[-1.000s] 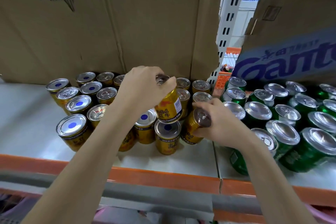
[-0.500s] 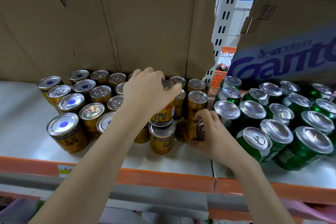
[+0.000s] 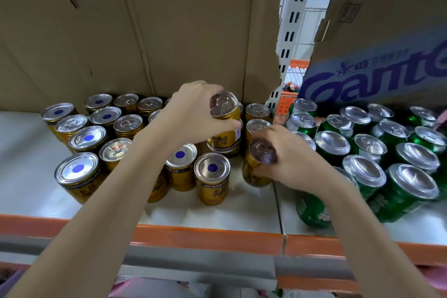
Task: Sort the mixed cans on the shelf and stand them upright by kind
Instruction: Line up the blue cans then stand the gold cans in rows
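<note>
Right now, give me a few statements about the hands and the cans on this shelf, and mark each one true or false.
1. Each hand holds a gold can. True: left hand, right hand.
2. The green cans sit left of the gold ones. False: they sit to the right.
3. The shelf has an orange front edge. True.
4. The cardboard box lies in front of the gold cans. False: it stands behind them.

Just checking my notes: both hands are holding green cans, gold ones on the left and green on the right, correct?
Not quite: the head view shows the left hand and right hand each gripping a gold can. Gold cans left, green cans right is correct.
</note>
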